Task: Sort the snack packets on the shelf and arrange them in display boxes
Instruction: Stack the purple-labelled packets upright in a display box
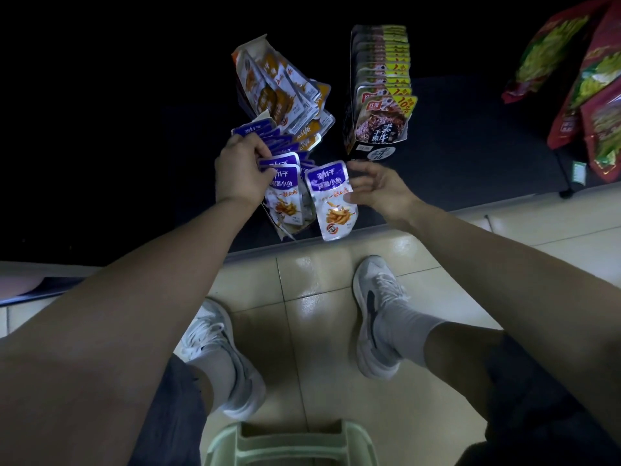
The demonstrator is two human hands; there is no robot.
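Note:
A row of purple-and-silver fish snack packets (pixel 284 186) stands in a low display box near the dark shelf's front edge. My left hand (pixel 239 169) grips the tops of the packets in that row. One loose purple packet (pixel 332 200) is upright just to the right of the box, and my right hand (pixel 376 188) pinches its right edge between thumb and fingers. Behind them, orange-and-silver packets (pixel 279 92) lie in a leaning white box. A black display box (pixel 378 142) to the right holds a neat row of dark packets with yellow corners (pixel 386 79).
Large red and green snack bags (pixel 584 82) hang or lean at the far right. The shelf edge (pixel 369 230) runs just above a tiled floor where my two feet stand. A pale green stool (pixel 292 445) sits below me.

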